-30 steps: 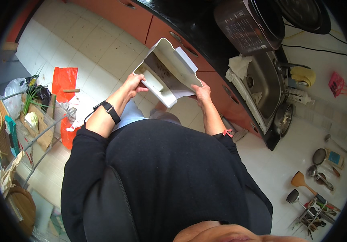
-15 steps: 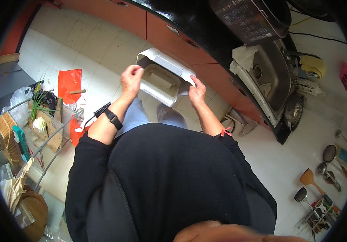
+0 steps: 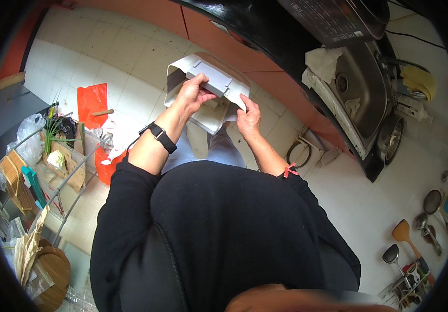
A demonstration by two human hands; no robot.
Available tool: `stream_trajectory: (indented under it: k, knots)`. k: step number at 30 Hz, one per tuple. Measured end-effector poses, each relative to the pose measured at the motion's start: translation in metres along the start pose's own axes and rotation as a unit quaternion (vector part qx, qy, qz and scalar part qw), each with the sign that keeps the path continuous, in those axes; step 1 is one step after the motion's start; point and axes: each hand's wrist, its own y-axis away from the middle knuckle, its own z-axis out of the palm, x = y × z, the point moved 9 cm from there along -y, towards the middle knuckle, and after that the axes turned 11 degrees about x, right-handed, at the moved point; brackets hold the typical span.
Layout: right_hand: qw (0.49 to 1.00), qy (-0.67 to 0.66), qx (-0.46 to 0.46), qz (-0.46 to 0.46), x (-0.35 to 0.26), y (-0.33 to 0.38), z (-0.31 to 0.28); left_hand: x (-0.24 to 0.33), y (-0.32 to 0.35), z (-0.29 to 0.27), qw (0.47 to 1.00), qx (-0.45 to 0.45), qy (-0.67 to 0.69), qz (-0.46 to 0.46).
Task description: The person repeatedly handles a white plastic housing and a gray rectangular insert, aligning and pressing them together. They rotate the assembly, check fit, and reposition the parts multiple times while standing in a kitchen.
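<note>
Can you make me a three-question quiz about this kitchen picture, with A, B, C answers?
1. Where is the metal sink?
A. to the person's right
B. to the person's left
C. behind the person

2. What colour is the plastic bag on the floor?
A. blue
B. red
C. green

3. How is the white plastic part held?
A. by both hands
B. by one hand
C. it lies on the floor

Answers:
1 A, the sink sits at the picture's right.
2 B, it is bright red.
3 A, the left hand and the right hand both have a grip on it.
</note>
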Motion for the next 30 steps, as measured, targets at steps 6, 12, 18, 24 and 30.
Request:
stream_trajectory:
  k: [6, 12, 18, 24, 30]
  knots:
    - [0.998, 0.03, 0.028, -0.045, -0.009, -0.001, -0.009, 0.0, 0.003, 0.01, 0.999, -0.034, -0.013, -0.002]
    - [0.999, -0.001, 0.034, -0.04, -0.015, -0.002, -0.02, -0.015, 0.005, 0.019, 0.996, -0.073, 0.015, -0.047]
    - [0.997, -0.034, 0.037, -0.052, -0.022, -0.001, -0.022, -0.019, 0.008, 0.021, 0.985, -0.118, 0.099, -0.076]
    - [0.997, -0.042, 0.036, -0.053, -0.025, -0.004, -0.019, -0.017, 0.006, 0.016, 0.979, -0.138, 0.129, -0.077]
    - [0.998, -0.054, 0.033, -0.014, -0.018, -0.01, -0.016, -0.028, 0.017, -0.002, 0.982, -0.12, 0.087, -0.114]
